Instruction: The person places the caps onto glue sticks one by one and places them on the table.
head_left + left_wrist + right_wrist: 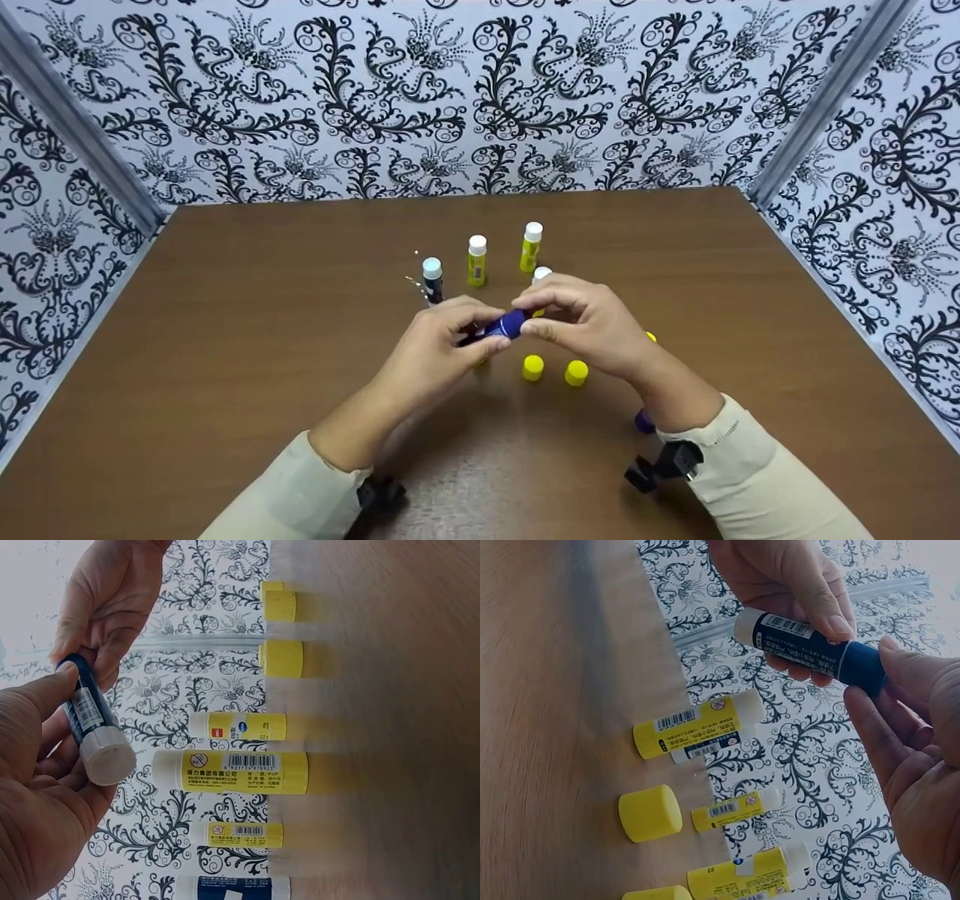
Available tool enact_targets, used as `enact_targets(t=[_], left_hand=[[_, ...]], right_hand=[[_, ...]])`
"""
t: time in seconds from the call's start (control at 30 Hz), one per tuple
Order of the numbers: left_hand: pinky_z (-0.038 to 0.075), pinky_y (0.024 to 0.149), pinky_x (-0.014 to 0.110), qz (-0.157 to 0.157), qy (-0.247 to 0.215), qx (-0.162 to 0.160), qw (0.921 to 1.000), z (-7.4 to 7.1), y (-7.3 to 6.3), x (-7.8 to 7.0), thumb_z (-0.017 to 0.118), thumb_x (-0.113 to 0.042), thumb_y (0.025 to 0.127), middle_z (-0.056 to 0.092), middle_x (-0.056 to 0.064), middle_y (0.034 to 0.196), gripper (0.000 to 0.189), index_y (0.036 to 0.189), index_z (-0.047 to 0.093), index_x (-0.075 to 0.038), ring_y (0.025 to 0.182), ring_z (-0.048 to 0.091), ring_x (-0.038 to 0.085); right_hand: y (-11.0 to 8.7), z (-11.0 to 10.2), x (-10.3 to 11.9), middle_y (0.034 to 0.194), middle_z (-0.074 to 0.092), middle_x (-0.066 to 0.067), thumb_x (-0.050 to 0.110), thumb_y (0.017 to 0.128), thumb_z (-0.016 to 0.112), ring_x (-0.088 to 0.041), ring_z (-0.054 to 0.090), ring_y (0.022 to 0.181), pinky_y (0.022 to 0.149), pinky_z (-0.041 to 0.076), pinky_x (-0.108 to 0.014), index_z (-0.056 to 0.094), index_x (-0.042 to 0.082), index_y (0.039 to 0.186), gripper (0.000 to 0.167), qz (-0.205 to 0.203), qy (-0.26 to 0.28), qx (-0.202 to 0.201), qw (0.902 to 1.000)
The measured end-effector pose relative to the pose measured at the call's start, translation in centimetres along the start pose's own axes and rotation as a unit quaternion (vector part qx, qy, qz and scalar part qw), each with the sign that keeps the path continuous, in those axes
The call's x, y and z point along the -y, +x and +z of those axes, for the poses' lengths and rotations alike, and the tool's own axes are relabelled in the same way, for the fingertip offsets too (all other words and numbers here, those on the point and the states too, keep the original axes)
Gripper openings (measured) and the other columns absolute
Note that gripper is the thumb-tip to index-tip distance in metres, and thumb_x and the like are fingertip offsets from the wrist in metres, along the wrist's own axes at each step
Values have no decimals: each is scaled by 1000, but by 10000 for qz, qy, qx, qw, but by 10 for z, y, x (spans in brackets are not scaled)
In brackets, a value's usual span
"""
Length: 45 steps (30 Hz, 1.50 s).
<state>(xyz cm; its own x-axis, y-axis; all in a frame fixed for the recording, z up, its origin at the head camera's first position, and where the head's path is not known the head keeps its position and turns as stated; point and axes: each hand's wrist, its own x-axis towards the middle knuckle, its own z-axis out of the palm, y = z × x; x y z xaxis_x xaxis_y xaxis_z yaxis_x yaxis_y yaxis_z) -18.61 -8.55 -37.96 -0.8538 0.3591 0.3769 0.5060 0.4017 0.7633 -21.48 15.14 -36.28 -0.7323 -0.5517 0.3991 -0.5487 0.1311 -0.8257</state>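
Note:
My left hand grips the body of a navy glue stick, its white base facing the left wrist camera. With thumb and fingers my right hand pinches the navy cap at the stick's other end. The cap sits against the body, and both hands are raised above the table. Yellow glue sticks stand with white ends up just beyond the hands. Another navy glue stick stands upright left of them, partly hidden by my left hand.
Two yellow caps stand on the brown table below the hands. A dark cap is partly hidden by my right wrist. Small light specks lie left of the sticks. Patterned walls enclose the back and sides.

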Motion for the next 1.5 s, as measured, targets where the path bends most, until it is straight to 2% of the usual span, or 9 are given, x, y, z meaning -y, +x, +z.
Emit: enact_targets(t=[0.3,0.53,0.7,0.8,1.0,1.1,1.27,1.4,1.5], left_hand=[[59,88,26,79,222,286,9993,-3,6,-5,79,-26,93,74,-5,106,24,115,78,-15,95,65,8],[59,89,28,122,172,121,9997,-7,12,-8,78,-24,94,74,-4,107,23,115,78,-15,96,65,8],[60,95,30,-58,-274,-249,9993,-10,18,-5,78,-20,94,74,1,112,25,117,77,-13,103,69,13],[61,94,30,-172,-511,-538,9971,-12,22,-3,78,-18,93,74,3,112,26,119,76,-12,102,70,16],[60,85,29,-224,-492,-1022,9933,-16,29,2,79,-18,92,71,6,114,37,128,72,-10,97,65,17],[60,86,30,-176,-440,-1264,9909,-18,31,6,79,-20,93,70,6,116,40,131,71,-10,98,65,16],[58,90,27,-105,-554,-1715,9836,-23,37,13,78,-18,94,70,5,116,36,129,73,-9,102,66,15],[57,74,23,-289,-899,-1973,9758,-27,42,19,77,-15,95,69,5,113,34,128,73,-8,95,65,15],[58,72,24,-385,-1207,-2159,9682,-30,46,23,77,-15,94,68,6,112,35,129,72,-7,93,66,16]], right_hand=[[-7,-6,1,117,70,-15,2,90,78,-15,73,102,89,62,-28,73,0,124,34,67,-153,8,9999],[-11,-14,1,120,71,-13,4,92,77,-17,74,106,91,62,-28,69,3,133,42,139,-317,-74,9994],[-16,-22,-3,119,72,-16,3,93,76,-21,74,106,90,62,-28,70,5,133,41,200,-395,-161,9989],[-21,-28,-7,118,73,-15,2,93,75,-25,74,106,89,62,-28,70,6,132,40,206,-428,-211,9986],[-31,-38,-16,115,72,-21,-1,92,75,-18,73,108,88,61,-25,72,4,129,37,194,-469,-309,9982],[-37,-44,-20,115,72,-21,-1,93,74,-17,73,108,87,61,-23,72,6,128,36,269,-596,-309,9974],[-46,-52,-27,116,73,-16,3,95,72,-19,73,107,85,60,-21,72,8,128,33,499,-820,-326,9948],[-53,-58,-30,117,73,-17,3,96,72,-16,73,108,84,61,-22,72,5,127,31,654,-760,-349,9943],[-57,-62,-33,117,73,-17,1,96,71,-16,73,107,84,60,-21,71,1,126,30,667,-737,-334,9945]])
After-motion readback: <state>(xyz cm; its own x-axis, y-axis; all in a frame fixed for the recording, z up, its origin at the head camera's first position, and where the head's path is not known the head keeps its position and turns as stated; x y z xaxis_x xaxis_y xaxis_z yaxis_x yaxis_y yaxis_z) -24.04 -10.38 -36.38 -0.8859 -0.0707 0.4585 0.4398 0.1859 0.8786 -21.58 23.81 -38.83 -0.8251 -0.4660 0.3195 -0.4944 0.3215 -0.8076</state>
